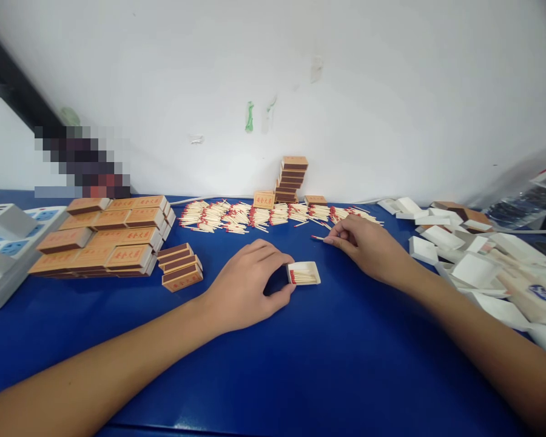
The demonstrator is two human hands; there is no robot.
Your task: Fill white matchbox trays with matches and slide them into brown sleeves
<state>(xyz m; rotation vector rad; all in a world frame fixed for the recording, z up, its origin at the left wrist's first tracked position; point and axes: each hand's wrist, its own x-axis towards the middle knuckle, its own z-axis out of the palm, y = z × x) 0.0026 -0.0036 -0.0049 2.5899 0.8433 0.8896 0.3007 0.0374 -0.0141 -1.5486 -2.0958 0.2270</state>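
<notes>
Right of the stacked matchboxes [113, 233], the left hand [250, 285] pinches the left end of a partly filled tray [306, 266] on the blue tabletop [273, 376]. Farther right, the right hand's [364, 246] thumb and fingertips pinch at least 1 match [318, 238] near the match piles [279, 213]. Filling seems in hand; the next move likely calls for laying it in, head leftward.

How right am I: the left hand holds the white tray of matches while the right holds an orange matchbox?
One slip: the head view shows the right hand pinching at least one match instead. The left hand does hold the white tray.
</notes>
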